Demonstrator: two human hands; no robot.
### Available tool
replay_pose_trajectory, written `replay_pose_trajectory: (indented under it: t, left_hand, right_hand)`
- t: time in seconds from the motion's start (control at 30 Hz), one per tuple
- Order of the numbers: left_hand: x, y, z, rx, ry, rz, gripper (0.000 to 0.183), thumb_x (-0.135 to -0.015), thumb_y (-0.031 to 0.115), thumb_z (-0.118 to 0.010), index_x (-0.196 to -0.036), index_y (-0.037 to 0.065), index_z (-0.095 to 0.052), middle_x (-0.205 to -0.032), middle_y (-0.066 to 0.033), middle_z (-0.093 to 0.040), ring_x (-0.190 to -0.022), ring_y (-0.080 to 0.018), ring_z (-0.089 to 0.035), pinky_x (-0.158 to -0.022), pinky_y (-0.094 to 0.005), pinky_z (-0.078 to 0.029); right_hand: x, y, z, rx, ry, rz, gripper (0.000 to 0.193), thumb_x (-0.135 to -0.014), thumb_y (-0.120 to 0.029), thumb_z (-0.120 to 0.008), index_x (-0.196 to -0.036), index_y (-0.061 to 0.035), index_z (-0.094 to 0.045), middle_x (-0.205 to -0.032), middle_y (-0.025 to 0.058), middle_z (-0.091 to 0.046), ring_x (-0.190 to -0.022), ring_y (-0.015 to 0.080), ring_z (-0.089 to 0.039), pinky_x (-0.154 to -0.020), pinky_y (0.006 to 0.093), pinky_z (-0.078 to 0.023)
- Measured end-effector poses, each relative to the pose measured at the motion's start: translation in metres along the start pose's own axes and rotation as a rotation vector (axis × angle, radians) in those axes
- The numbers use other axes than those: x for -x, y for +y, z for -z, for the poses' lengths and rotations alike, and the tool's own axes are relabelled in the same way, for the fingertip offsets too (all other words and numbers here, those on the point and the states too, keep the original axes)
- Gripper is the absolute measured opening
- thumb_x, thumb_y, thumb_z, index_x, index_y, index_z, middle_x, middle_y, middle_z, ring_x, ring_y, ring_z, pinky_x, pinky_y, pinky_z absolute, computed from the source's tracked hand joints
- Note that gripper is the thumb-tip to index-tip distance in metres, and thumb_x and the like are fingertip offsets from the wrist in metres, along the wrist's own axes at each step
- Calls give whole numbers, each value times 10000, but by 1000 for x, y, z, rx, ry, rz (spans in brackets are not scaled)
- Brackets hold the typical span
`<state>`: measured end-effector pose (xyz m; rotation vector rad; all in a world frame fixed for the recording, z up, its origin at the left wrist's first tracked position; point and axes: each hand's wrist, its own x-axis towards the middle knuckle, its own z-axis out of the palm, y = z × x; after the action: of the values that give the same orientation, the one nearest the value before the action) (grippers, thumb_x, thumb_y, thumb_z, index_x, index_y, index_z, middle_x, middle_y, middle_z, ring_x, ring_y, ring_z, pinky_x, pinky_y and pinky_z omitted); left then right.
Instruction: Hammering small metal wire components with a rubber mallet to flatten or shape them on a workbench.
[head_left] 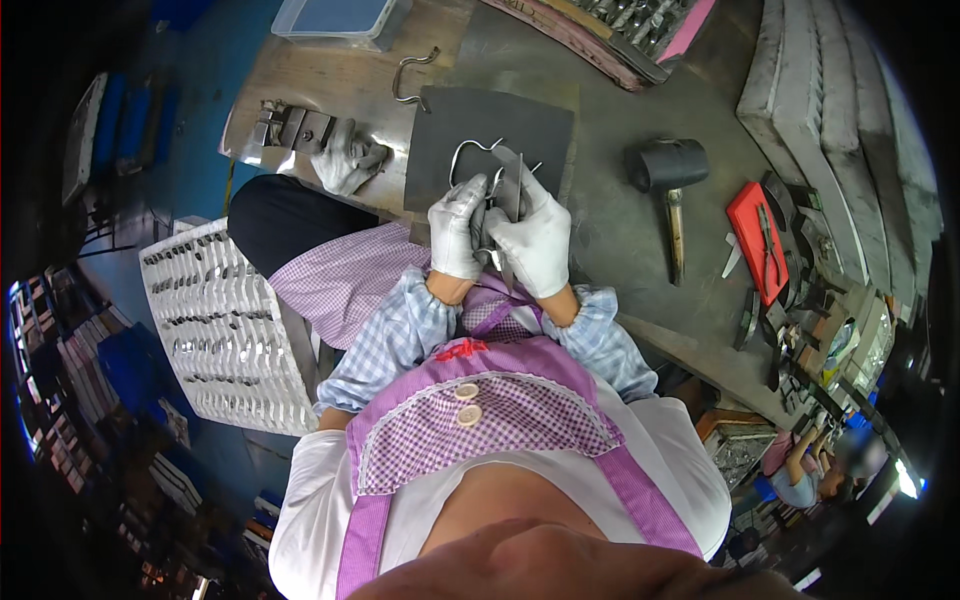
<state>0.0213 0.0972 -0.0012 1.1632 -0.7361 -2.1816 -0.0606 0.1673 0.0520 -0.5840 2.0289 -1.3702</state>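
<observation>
Both my hands wear white gloves and meet over the near edge of a black mat (440,130). My left hand (457,228) is closed around shiny metal parts. My right hand (535,240) is closed on a flat metal blade-like piece (519,185), its thumb toward the left hand. The fingers and overlapping parts hide where one piece ends and another begins. A thin bent metal rod (458,155) reaches over the mat just beyond my left fingers; whether it is held or lying there, I cannot tell.
A black-headed mallet (670,168) and a red tray (752,240) with pliers lie right. Left are a crumpled glove (345,165), metal blocks (300,128) and a curved rod (400,80). Beyond stand a clear bin (375,35) and a parts box (610,70); a parts-filled white rack (220,320) stands lower left.
</observation>
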Motion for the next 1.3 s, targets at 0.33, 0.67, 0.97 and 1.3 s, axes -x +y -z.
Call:
replay_pose_trajectory:
  t: [0.33, 0.67, 0.97, 1.3]
  left_hand:
    - [-67, 73, 28, -1341, 77, -457, 387, -962, 372, -583, -1181, 58, -640, -873, -227, -707, -819, -375, -697, -747, -436, -540]
    - [-196, 125, 3, -2129, 185, -704, 211, -939, 191, -524, -1017, 45, -654, -868, -186, -678, -821, -323, -704, -720, -426, -569]
    - [-145, 187, 12, -1420, -257, -563, 315, -857, 277, -718, -1006, 1, -686, -880, -171, -713, -812, -192, -708, -736, -323, -543]
    - [-149, 100, 28, -1653, -185, -724, 222, -879, 293, -664, -930, 88, -730, -853, -176, -697, -810, -369, -668, -713, -439, -540]
  right_hand:
    - [-24, 75, 87, 504, -8, -71, 589, -856, -309, -703, -1381, -119, -516, -1044, 141, -702, -883, 304, -690, -809, 382, -535]
    - [-19, 137, 161, 1148, 753, 232, 403, -942, -206, -598, -1316, -63, -555, -1086, 152, -647, -917, 364, -604, -828, 449, -478]
    - [-41, 111, 164, 834, 541, 130, 522, -843, -173, -707, -1325, -72, -536, -870, 98, -634, -763, 303, -601, -692, 423, -483]
    - [-91, -84, 69, 148, 196, 888, 273, -924, -213, -614, -1113, -20, -579, -617, -27, -515, -458, 130, -466, -423, 270, -367]
